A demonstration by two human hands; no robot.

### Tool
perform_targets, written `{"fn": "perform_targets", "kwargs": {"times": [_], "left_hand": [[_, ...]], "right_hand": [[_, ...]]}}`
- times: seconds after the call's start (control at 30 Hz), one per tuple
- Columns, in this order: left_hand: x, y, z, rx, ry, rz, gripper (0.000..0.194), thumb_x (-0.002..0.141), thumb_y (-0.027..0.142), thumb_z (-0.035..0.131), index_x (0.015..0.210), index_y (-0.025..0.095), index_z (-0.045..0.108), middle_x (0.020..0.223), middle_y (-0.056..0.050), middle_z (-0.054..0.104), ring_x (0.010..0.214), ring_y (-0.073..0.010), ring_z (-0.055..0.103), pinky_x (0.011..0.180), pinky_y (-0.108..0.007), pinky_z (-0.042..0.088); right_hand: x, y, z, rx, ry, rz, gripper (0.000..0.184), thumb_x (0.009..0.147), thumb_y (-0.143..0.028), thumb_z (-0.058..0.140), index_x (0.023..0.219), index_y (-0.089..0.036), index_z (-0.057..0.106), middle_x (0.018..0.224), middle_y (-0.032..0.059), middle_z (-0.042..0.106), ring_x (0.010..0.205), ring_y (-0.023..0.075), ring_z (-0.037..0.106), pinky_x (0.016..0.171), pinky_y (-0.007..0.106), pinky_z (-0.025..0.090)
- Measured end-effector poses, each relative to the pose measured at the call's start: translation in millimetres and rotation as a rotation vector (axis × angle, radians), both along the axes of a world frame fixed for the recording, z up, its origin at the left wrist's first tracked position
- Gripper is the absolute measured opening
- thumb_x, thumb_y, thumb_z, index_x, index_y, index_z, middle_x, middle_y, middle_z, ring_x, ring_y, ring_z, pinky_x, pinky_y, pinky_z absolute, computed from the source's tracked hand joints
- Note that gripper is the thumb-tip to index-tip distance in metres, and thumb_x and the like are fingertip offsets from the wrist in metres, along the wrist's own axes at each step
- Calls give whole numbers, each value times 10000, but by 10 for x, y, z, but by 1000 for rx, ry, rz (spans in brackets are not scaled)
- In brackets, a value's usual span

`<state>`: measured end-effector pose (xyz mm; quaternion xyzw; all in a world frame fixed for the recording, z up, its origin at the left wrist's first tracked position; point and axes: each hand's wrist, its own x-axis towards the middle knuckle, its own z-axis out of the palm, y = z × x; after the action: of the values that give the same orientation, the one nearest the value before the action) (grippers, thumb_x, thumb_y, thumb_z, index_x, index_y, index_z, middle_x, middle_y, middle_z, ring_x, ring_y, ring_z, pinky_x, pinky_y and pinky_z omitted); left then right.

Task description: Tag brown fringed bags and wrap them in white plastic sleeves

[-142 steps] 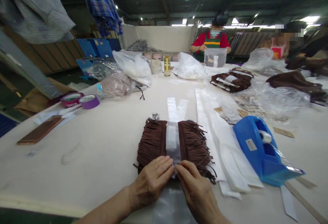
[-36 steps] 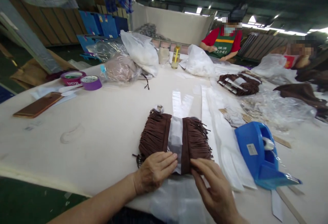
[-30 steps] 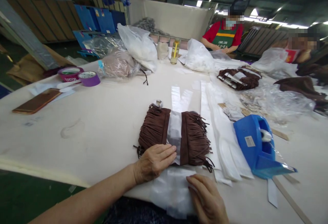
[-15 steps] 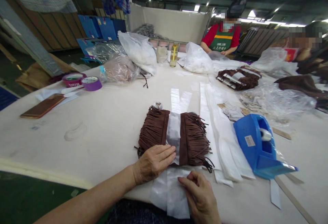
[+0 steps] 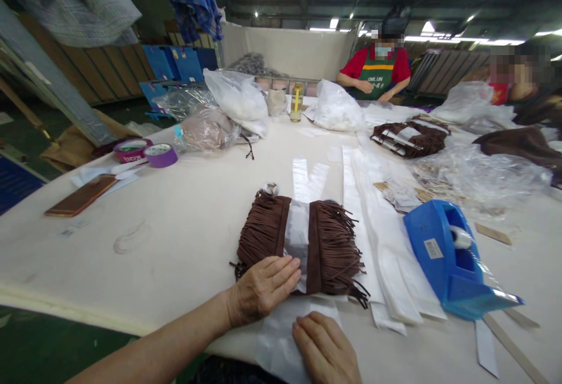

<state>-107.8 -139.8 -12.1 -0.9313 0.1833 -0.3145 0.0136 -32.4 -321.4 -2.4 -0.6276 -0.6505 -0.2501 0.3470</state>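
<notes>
A brown fringed suede piece [image 5: 327,243] lies on the white table [image 5: 184,214] in front of me, with a white strip [image 5: 297,232] wrapped round its middle. My left hand [image 5: 261,287] lies flat on its near edge, fingers stretched out over the strip's end. My right hand [image 5: 325,352] rests at the table's near edge on a sheet of clear plastic [image 5: 281,337], fingers curled down onto it. A small metal ring [image 5: 270,188] shows at the piece's far left corner.
A blue tape dispenser [image 5: 452,264] stands to the right, beside long white strips [image 5: 373,220]. Tape rolls [image 5: 147,153], a brown flat case [image 5: 81,195] and filled plastic bags [image 5: 232,100] are at the left and back. Two other people sit across the table near more fringed pieces [image 5: 410,138].
My right hand left the fringed piece, dropped to the table's near edge and slid left across the clear plastic. My left hand stayed pressed on the piece.
</notes>
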Motion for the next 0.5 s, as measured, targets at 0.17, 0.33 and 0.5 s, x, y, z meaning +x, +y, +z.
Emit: {"fn": "perform_targets", "kwargs": {"times": [0.17, 0.33, 0.5], "left_hand": [[26, 26, 25, 2, 1, 4, 291, 887, 80, 361, 1077, 23, 574, 1139, -165, 597, 1091, -263, 527, 839, -368, 514], [5, 15, -78, -12, -70, -14, 300, 903, 91, 333, 1061, 27, 580, 1107, -166, 609, 1114, -256, 506, 833, -358, 519], [5, -10, -79, -62, -60, -12, 312, 906, 86, 312, 1056, 24, 579, 1089, -163, 605, 1082, -246, 513, 817, -348, 518]], "right_hand": [[-116, 79, -90, 40, -14, -10, 303, 888, -68, 377, 759, -131, 643, 660, 43, 686, 646, 135, 643, 646, 207, 528], [-230, 186, -302, 121, -10, -54, 332, 875, -40, 368, 694, -150, 624, 592, 23, 657, 588, 125, 618, 582, 196, 513], [-248, 251, -290, 137, -28, 6, 338, 878, -39, 351, 688, -132, 615, 586, 25, 656, 578, 126, 619, 592, 192, 520]]}}
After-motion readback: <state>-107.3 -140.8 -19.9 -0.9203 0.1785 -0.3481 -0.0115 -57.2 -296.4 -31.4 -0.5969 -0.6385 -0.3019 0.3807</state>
